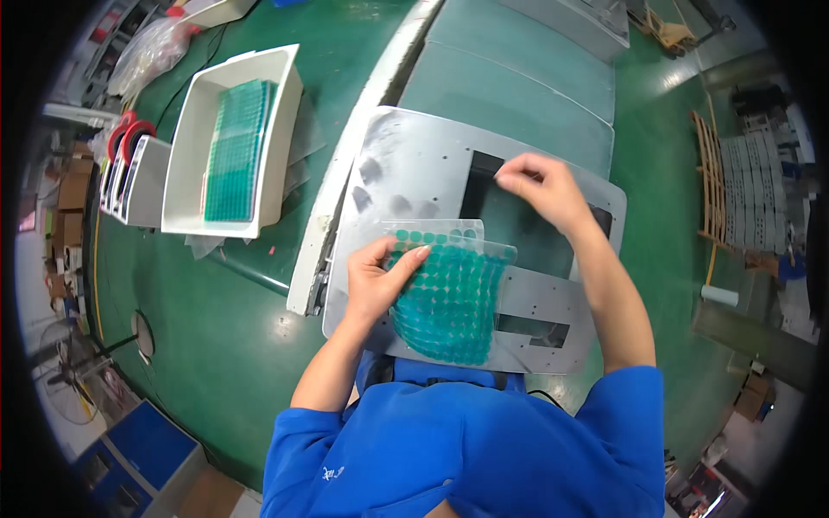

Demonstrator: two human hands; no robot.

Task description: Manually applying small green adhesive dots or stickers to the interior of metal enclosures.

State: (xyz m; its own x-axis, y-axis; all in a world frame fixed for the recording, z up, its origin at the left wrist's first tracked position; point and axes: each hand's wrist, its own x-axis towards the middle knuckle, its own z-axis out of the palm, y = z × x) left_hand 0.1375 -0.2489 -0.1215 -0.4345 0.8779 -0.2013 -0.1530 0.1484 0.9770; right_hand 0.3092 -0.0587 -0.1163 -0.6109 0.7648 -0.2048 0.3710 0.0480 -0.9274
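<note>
My left hand is closed on the upper left edge of clear film sheets with rows of green round stickers. They hang over the near part of a grey metal plate, their lower end curving downward. The thumb lies on top of the sheets. To the right, my right hand is raised over a rectangular opening in the plate, thumb and fingertips pinched together. Whatever sits between those fingertips, if anything, is too small to make out. A smaller cutout shows beside the sheets.
A white bin holding a stack of green sheets stands at the left, with tape-like red rings beside it. Beyond the plate runs a grey-green belt surface with a white side rail. A fan is at far left.
</note>
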